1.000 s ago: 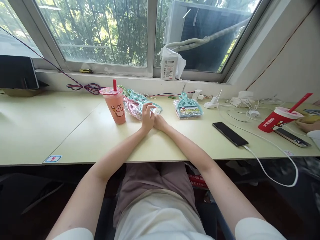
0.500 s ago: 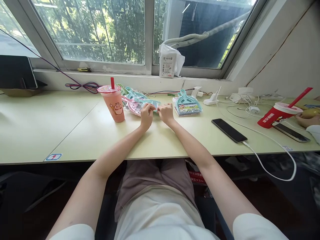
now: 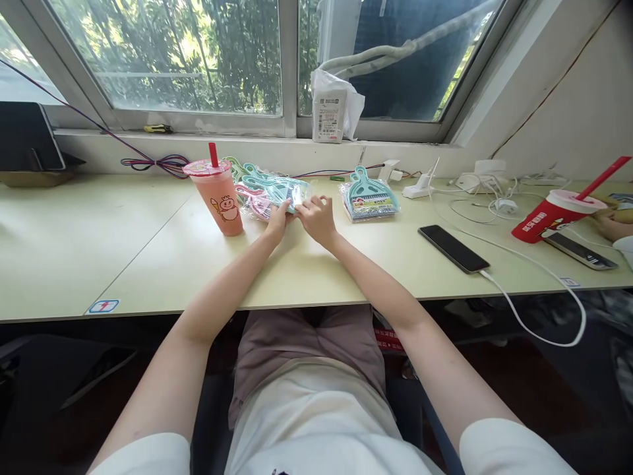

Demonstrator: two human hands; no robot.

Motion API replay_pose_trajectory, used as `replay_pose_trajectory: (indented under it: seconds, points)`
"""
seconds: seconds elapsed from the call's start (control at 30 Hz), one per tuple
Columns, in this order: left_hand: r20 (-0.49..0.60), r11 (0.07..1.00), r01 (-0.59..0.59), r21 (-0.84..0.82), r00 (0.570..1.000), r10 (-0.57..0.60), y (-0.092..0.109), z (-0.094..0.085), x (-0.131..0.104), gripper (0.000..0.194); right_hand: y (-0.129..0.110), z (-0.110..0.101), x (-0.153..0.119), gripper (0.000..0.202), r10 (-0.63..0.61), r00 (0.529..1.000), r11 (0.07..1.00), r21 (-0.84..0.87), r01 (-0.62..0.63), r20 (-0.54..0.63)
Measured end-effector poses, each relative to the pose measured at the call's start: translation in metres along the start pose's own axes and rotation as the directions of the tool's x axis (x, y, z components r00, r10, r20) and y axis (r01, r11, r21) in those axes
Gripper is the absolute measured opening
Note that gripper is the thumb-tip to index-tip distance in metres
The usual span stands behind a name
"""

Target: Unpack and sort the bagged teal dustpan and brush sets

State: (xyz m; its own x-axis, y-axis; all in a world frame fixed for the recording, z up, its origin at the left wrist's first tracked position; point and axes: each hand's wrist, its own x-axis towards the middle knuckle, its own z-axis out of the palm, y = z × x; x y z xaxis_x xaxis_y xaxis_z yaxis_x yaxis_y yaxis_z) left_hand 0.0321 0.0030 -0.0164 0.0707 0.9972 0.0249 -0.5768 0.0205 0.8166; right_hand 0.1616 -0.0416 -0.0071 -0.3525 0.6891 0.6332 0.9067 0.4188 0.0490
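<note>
My left hand (image 3: 278, 220) grips the lower edge of a teal mini dustpan set (image 3: 289, 189) in clear plastic wrap, thumb on top. At the package's near right corner, my right hand (image 3: 319, 220) pinches the wrap with its fingers bent. Under and behind this package lie a pink-handled dustpan set (image 3: 253, 195) and a green one (image 3: 235, 169), partly covered. To the right of my hands, a separate stack of wrapped teal dustpan sets (image 3: 370, 195) rests on the table.
A pink drink cup (image 3: 217, 198) with a red straw stands left of my hands. On the right are a black phone (image 3: 453, 249) on a white cable, a tilted red cup (image 3: 554, 216), another phone (image 3: 579, 250) and tangled chargers (image 3: 502, 198). A white box (image 3: 328, 117) sits on the sill.
The teal package has turned and tipped so its wrapped face shows more. My left hand has shifted slightly left and lower, its thumb now on the package. The camera view has tilted a little.
</note>
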Motion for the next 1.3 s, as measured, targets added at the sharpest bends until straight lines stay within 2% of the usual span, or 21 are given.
replay_pose_trajectory:
  seconds: [0.07, 0.13, 0.23, 0.33, 0.4, 0.5, 0.6, 0.7, 0.77, 0.83, 0.93, 1.03, 1.2, 1.3]
  points:
    - [-0.079, 0.999, -0.014, 0.031, 0.997, 0.016, 0.000, -0.005, 0.004, 0.026, -0.002, 0.002, -0.001, 0.034, -0.064, 0.998, 0.998, 0.010, 0.064, 0.009]
    - [-0.115, 0.997, -0.033, 0.067, 0.993, 0.040, 0.001, -0.007, 0.005, 0.023, 0.000, 0.003, -0.001, 0.040, -0.046, 0.999, 0.999, 0.028, 0.047, -0.006]
    - [-0.093, 0.993, -0.094, 0.071, 0.991, 0.100, 0.003, -0.006, 0.003, 0.025, 0.010, 0.002, 0.000, 0.048, 0.140, 0.989, 0.989, 0.050, -0.137, -0.052]
    - [-0.079, 0.990, -0.135, 0.041, 0.987, 0.138, 0.003, -0.003, -0.001, 0.028, 0.024, 0.003, 0.002, 0.044, 0.332, 0.941, 0.942, 0.078, -0.326, -0.067]
    - [-0.093, 0.988, -0.152, 0.016, 0.984, 0.153, 0.003, -0.001, -0.003, 0.029, 0.034, 0.005, 0.002, 0.037, 0.389, 0.921, 0.917, 0.112, -0.384, -0.029]
    - [-0.102, 0.986, -0.164, -0.001, 0.981, 0.163, 0.004, -0.002, -0.004, 0.031, 0.044, 0.010, 0.005, 0.028, 0.455, 0.885, 0.857, 0.225, -0.465, 0.098]
    - [-0.109, 0.997, -0.065, 0.030, 0.992, 0.068, 0.008, -0.006, -0.001, 0.026, 0.049, 0.015, 0.010, 0.025, 0.527, 0.817, 0.683, 0.455, -0.571, 0.235]
    - [-0.099, 0.996, 0.049, 0.069, 0.994, -0.042, 0.013, -0.009, 0.001, 0.023, 0.052, 0.016, 0.013, 0.022, 0.554, 0.766, 0.383, 0.718, -0.582, 0.326]
    - [-0.056, 0.997, 0.035, 0.064, 0.998, -0.032, 0.016, -0.010, 0.000, 0.028, 0.053, 0.013, 0.015, 0.018, 0.568, 0.728, 0.192, 0.799, -0.570, 0.384]
    - [-0.005, 0.999, 0.000, 0.042, 1.000, 0.000, 0.018, -0.010, -0.001, 0.034, 0.053, 0.008, 0.015, 0.012, 0.571, 0.700, 0.080, 0.819, -0.567, 0.429]
    - [0.025, 1.000, -0.026, 0.013, 0.999, 0.026, 0.021, -0.008, -0.003, 0.038, 0.051, 0.000, 0.015, 0.005, 0.584, 0.686, 0.015, 0.839, -0.544, 0.434]
    - [0.029, 0.999, -0.053, -0.013, 0.998, 0.053, 0.026, -0.006, -0.004, 0.037, 0.046, -0.006, 0.015, 0.009, 0.604, 0.665, -0.016, 0.840, -0.542, 0.440]
    - [0.068, 0.996, -0.083, -0.024, 0.994, 0.084, 0.029, -0.003, -0.007, 0.033, 0.033, -0.006, 0.014, 0.014, 0.563, 0.663, -0.070, 0.828, -0.556, 0.494]
    - [0.095, 0.997, -0.070, -0.016, 0.993, 0.071, 0.027, -0.001, -0.011, 0.033, 0.026, -0.001, 0.013, 0.016, 0.618, 0.605, -0.144, 0.829, -0.540, 0.502]
